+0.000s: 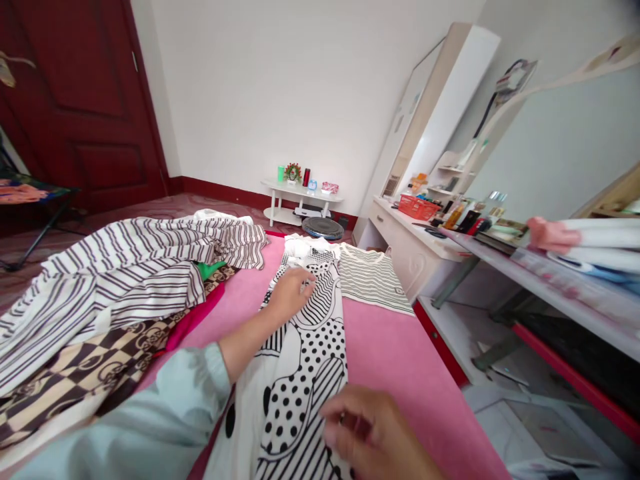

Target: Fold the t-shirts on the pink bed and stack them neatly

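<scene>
A long black-and-white garment [320, 347], dress-like, with dots, stripes and a white top end, lies lengthwise in a narrow strip on a pink bed cover [390, 353]. My left hand [295, 291] rests on its upper part, fingers curled in against the cloth. Nearer to me, my right hand [373, 430] hovers at the garment's right edge. Its fingers are loosely bent, thumb and forefinger a little apart, and no cloth shows between them. Beyond, to the right, a striped top [375, 277] lies flat.
Striped clothes [135, 253] and a brown checked piece [100, 367] are heaped at left. A dressing table [400, 227] with a red basket [419, 207] and bottles stands at right, near a shelf [560, 293]. A low white table [300, 190] is by the wall.
</scene>
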Motion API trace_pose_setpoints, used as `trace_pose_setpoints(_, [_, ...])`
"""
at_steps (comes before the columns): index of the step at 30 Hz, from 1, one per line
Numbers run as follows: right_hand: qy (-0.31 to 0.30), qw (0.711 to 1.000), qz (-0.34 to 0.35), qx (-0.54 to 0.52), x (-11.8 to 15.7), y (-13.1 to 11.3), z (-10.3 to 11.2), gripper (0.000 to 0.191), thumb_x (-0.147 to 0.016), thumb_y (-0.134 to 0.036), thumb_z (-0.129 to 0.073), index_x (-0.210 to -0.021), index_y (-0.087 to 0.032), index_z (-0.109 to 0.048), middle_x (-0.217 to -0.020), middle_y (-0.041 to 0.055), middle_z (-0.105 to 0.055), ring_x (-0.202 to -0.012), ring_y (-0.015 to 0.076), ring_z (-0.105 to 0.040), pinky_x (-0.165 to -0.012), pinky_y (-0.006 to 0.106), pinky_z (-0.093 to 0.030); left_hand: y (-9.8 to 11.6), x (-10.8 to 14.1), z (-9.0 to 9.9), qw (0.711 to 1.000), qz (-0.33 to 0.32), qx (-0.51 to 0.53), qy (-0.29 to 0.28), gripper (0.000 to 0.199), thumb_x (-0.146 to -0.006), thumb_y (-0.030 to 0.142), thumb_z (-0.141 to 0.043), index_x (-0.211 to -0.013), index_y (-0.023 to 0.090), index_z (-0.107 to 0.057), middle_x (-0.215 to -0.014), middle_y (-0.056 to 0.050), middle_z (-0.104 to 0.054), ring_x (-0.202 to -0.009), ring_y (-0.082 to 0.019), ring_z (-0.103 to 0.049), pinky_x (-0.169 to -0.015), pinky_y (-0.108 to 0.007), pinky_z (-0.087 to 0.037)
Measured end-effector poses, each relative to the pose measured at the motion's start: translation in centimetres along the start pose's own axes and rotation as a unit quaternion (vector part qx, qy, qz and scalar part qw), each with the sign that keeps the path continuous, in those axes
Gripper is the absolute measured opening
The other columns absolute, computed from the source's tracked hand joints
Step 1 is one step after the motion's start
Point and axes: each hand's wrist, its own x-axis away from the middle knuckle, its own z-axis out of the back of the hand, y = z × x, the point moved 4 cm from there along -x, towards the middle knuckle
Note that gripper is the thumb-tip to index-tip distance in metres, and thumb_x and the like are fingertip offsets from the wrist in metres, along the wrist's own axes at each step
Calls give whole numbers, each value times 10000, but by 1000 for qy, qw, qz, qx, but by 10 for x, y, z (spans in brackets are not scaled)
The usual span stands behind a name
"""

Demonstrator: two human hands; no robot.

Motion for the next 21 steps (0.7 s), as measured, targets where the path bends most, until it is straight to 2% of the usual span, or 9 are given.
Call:
trace_pose_setpoints(2, [71, 996, -33, -41, -40, 24, 24, 208, -782, -377, -583, -842, -197, -669, -744, 23, -666, -649, 156, -609, -583, 263, -470, 15, 23, -16, 993, -95, -14, -67, 192, -803, 236, -582, -976, 231, -665, -1061, -31, -630, -1036, -195, -552, -961, -335, -417])
trace_pose_setpoints(5, [119, 991, -43, -36, -101, 51, 57, 204, -746, -326, -573, -840, -166, -657, -677, 22, -648, -607, 160, -588, -546, 267, -459, 20, 45, -33, 985, -133, -59, -92, 275, -813, 208, -558, -1076, 232, -637, -1164, -59, -583, -1092, -220, -513, -978, -383, -397])
trace_pose_setpoints(7, [181, 982, 21, 46, -139, 53, 80, 153, -709, -247, -573, -797, -167, -669, -752, 38, -672, -694, 172, -607, -655, 293, -480, 18, 49, -38, 984, -132, -79, -91, 291, -831, 211, -536, -1108, 243, -619, -1202, -59, -557, -1125, -226, -486, -999, -404, -373])
trace_pose_setpoints(9, [235, 959, 77, 139, -174, 47, 96, 151, -693, -190, -556, -776, -175, -682, -831, 47, -687, -766, 175, -614, -757, 307, -474, 16, 49, -39, 984, -129, -85, -88, 291, -840, 228, -529, -1119, 246, -608, -1206, -57, -545, -1127, -226, -478, -1000, -405, -371])
trace_pose_setpoints(11, [265, 940, 91, 194, -208, 38, 106, 177, -706, -171, -531, -785, -179, -689, -862, 49, -696, -791, 173, -620, -789, 300, -467, 15, 47, -36, 984, -127, -84, -87, 287, -840, 239, -532, -1117, 246, -606, -1193, -56, -543, -1112, -224, -482, -991, -400, -377])
trace_pose_setpoints(13, [281, 933, 82, 211, -239, 30, 108, 200, -730, -175, -508, -813, -174, -690, -870, 49, -702, -794, 167, -627, -780, 283, -466, 16, 46, -34, 985, -125, -83, -91, 286, -835, 241, -536, -1113, 247, -606, -1174, -55, -547, -1096, -223, -487, -983, -398, -383])
trace_pose_setpoints(16, [279, 931, 77, 221, -275, 19, 98, 212, -744, -233, -537, -885, -178, -685, -830, 39, -702, -769, 167, -629, -743, 274, -460, 16, 45, -32, 985, -120, -79, -98, 291, -823, 239, -546, -1108, 249, -610, -1157, -55, -553, -1084, -224, -491, -979, -393, -389])
trace_pose_setpoints(19, [261, 921, 53, 285, -292, 13, 80, 299, -662, -331, -664, -933, -207, -683, -782, 32, -695, -762, 197, -623, -705, 289, -439, 14, 45, -32, 986, -116, -69, -100, 290, -816, 249, -551, -1098, 247, -620, -1157, -60, -556, -1081, -230, -494, -986, -394, -386])
trace_pose_setpoints(21, [258, 901, 26, 349, -293, 11, 71, 245, -650, -326, -674, -871, -222, -694, -805, 39, -697, -790, 209, -620, -689, 283, -417, 12, 44, -33, 987, -112, -59, -100, 287, -813, 256, -552, -1089, 246, -628, -1150, -63, -560, -1075, -236, -499, -982, -395, -392])
